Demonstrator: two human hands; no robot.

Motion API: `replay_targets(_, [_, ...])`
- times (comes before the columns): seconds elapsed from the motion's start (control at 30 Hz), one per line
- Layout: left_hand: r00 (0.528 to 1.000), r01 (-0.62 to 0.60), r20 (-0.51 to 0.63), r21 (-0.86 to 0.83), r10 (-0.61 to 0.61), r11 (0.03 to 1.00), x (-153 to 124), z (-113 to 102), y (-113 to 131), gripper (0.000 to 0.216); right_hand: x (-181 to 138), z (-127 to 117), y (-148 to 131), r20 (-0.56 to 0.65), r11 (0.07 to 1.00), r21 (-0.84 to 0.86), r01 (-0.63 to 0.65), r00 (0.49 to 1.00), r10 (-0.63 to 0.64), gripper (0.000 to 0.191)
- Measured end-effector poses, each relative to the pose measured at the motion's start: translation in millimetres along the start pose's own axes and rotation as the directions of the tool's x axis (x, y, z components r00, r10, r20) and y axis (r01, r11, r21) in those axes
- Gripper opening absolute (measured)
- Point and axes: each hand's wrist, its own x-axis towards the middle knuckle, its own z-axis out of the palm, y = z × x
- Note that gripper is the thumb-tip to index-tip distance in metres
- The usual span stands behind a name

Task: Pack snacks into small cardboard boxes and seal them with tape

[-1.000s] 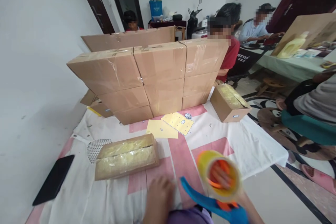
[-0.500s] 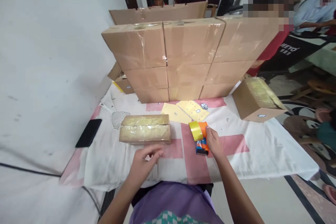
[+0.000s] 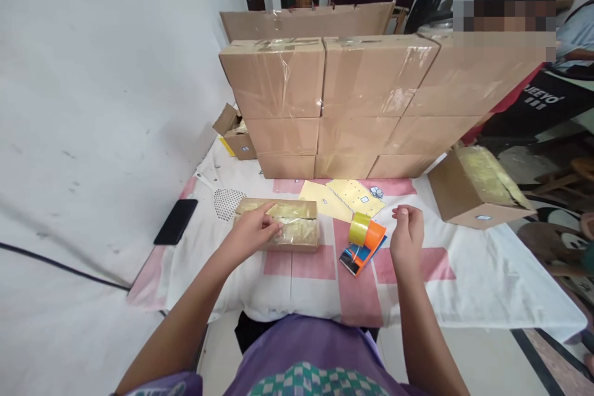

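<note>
A small cardboard box (image 3: 297, 236) sealed with yellowish tape lies on the cloth before me. Over its left part is my left hand (image 3: 253, 232), open, index finger and thumb apart; whether the fingertips touch the tape I cannot tell. To the right, an orange and blue tape dispenser (image 3: 375, 236) with a roll of yellow tape (image 3: 359, 229) rests on the table. Just right of the dispenser, apart from it, hovers my right hand (image 3: 407, 238). Its fingers are loosely curled together and nothing shows in them.
A wall of stacked cartons (image 3: 357, 86) stands at the back. Another taped box (image 3: 477, 192) sits at the right, an opened box (image 3: 239, 136) at back left. A black phone (image 3: 176, 221), a perforated white paddle (image 3: 228, 203) and yellow sheets (image 3: 355, 197) lie around. A person stands behind the cartons.
My right hand has let go of the tape dispenser and moved right; the dispenser now lies turned on the cloth. My left hand has moved from in front of the box onto it.
</note>
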Motion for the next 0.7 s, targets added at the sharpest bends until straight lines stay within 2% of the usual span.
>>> replay_targets(0.1, [0.999, 0.001, 0.035, 0.117, -0.005, 0.993, 11, -4, 6, 0.07, 5, 3, -1, -0.006, 1.0, 0.013, 0.011, 1.0, -0.011, 0.033])
replay_targets(0.23, [0.996, 0.05, 0.059, 0.278, -0.069, 0.959, 21, -1, 12, 0.062, 10, -1, 7, -0.041, 1.0, -0.007, 0.005, 0.999, -0.005, 0.03])
replay_targets(0.3, [0.992, 0.094, 0.036, 0.412, -0.119, 0.906, 23, 5, 16, 0.058, 16, -4, 18, -0.047, 0.999, -0.042, -0.004, 0.999, 0.002, 0.03])
replay_targets(0.37, [0.983, 0.172, -0.048, 0.571, -0.177, 0.803, 23, 11, 21, 0.059, 28, -6, 35, -0.014, 0.991, -0.129, 0.016, 1.0, -0.018, 0.03])
replay_targets(0.43, [0.962, 0.272, -0.166, 0.679, -0.217, 0.682, 21, 16, 25, 0.065, 45, -6, 55, 0.104, 0.955, -0.281, 0.091, 0.992, -0.064, 0.031])
replay_targets(0.5, [0.943, 0.332, -0.235, 0.711, -0.235, 0.62, 18, 19, 24, 0.069, 66, -3, 73, 0.256, 0.897, -0.399, 0.19, 0.963, -0.09, 0.034])
replay_targets(0.6, [0.944, 0.33, -0.232, 0.679, -0.235, 0.656, 11, 20, 15, 0.068, 97, 12, 88, 0.447, 0.84, -0.432, 0.328, 0.887, -0.117, 0.034])
replay_targets(0.7, [0.935, 0.351, -0.272, 0.61, -0.228, 0.71, 3, 25, 3, 0.069, 119, 34, 87, 0.638, 0.761, -0.422, 0.492, 0.758, -0.136, 0.032])
